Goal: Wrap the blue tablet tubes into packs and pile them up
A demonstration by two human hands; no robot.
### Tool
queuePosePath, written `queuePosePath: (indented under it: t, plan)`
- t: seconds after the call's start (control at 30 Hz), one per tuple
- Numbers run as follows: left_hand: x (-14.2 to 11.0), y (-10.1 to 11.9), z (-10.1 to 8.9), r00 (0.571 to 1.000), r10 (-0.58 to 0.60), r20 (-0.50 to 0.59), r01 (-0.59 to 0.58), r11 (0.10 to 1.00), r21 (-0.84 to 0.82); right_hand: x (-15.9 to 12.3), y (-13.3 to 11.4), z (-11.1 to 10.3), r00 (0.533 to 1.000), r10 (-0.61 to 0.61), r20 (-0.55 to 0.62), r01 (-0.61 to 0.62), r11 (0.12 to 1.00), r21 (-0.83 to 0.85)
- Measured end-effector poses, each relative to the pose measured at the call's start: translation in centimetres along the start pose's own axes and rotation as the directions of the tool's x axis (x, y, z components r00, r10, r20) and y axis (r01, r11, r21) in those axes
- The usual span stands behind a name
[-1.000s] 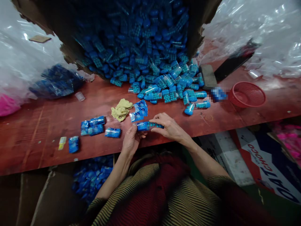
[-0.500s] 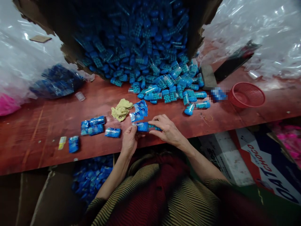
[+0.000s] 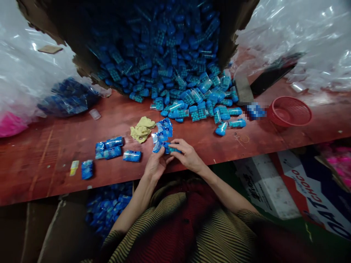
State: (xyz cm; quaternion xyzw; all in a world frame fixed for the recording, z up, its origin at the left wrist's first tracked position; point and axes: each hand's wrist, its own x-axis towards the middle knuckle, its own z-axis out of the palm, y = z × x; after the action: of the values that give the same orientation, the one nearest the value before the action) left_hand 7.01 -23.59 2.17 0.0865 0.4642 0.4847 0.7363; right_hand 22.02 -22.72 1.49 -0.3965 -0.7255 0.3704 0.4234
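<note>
My left hand (image 3: 155, 166) grips a blue printed film sleeve (image 3: 166, 147); my right hand (image 3: 190, 157), a turquoise-beaded clear plastic bottle (image 3: 174, 149), near the red tabletop (image 3: 211, 148)'s front edge.

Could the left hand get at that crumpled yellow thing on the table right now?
Probably yes: the crumpled yellow thing lies just beyond the left hand with nothing standing between, though that hand is busy with a blue packet.

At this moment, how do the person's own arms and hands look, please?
The left hand and right hand wear no gloves. Both forearms are uncovered, without visible wristbands, up to finely striped, yellowish-and-dark fabric sleeves.
</note>
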Motion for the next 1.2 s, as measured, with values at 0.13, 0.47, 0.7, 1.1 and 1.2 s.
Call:
queuePosePath:
  t: [0.13,0.47,0.7,1.1,1.2]
  plan:
    - [0.0,0.6,-0.3,0.999,-0.022,0.033,0.022,1.0,0.005,0.1,0.8,-1.2,0.972,0.187,0.146,-0.232,0.869,0.438]
    - [-0.3,0.4,0.1,0.982,-0.065,0.179,0.056,0.997,0.053,0.5,1.6,-0.7,0.887,0.35,0.302,-0.452,0.523,0.722]
    - [-0.4,-0.9,1.2,0.988,0.001,0.152,0.003,1.0,-0.022,0.6,1.2,-0.8,0.935,0.312,0.168,-0.352,0.762,0.543]
    - [-0.6,-2.0,2.3,0.99,0.144,0.0,-0.144,0.989,-0.047,-0.4,1.0,1.8,0.857,0.516,0.007,-0.407,0.667,0.624]
    - [-0.8,-2.2,2.6,0.992,0.097,0.082,-0.095,0.995,-0.027,-0.3,1.1,1.9,0.837,0.548,0.005,-0.406,0.614,0.677]
